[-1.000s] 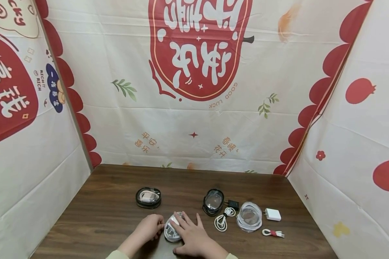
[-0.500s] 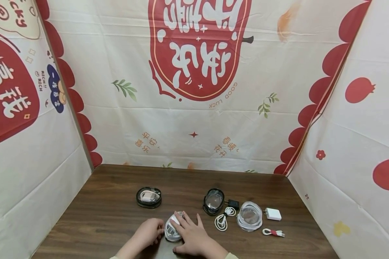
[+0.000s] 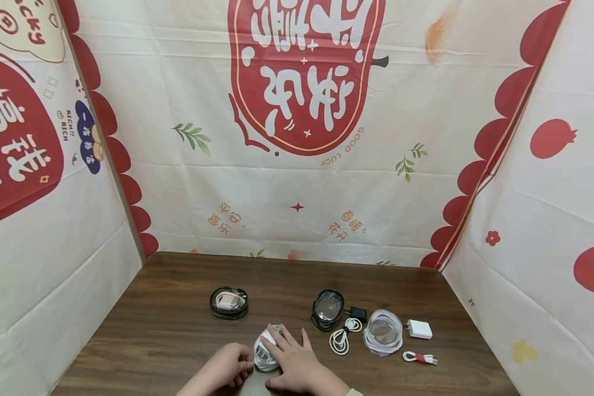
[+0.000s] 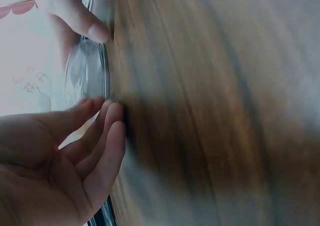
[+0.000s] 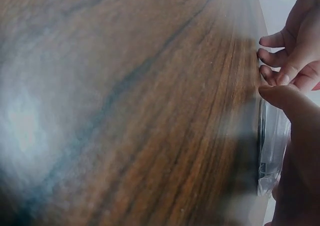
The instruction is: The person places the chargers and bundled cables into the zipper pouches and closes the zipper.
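I count two black-rimmed cases, two pale-rimmed cases and, lying loose, one black plug, one white plug, two white cables.

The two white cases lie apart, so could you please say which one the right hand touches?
The white case beside the left hand: the right hand rests on it, while the other white case lies farther right, untouched.

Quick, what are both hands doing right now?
Left hand: closed, pinching the edge of the case.
Right hand: open, fingers spread on the case.
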A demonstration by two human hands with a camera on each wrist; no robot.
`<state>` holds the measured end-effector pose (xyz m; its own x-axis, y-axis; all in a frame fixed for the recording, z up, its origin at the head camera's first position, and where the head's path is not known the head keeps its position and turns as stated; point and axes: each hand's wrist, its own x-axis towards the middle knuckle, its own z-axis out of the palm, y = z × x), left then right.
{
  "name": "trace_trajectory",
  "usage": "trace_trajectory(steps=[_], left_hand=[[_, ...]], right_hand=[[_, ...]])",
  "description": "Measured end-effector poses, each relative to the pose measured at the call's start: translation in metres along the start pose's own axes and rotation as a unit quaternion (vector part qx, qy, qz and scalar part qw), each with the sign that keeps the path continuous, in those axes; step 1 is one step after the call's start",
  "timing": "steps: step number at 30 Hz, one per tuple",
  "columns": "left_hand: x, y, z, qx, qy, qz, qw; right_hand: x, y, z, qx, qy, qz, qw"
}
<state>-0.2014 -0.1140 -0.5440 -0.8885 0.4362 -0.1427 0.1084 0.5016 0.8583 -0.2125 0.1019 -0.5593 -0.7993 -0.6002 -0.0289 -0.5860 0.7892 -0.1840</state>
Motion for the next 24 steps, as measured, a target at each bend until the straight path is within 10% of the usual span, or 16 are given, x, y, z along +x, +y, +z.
trace_trajectory(steps=[24], left_hand=[[0.003,-0.001,-0.003,0.033,0.041,-0.004,0.9986]], right_hand=[[-0.019,0.003,-0.005,-0.041,0.025,0.004,0.999]])
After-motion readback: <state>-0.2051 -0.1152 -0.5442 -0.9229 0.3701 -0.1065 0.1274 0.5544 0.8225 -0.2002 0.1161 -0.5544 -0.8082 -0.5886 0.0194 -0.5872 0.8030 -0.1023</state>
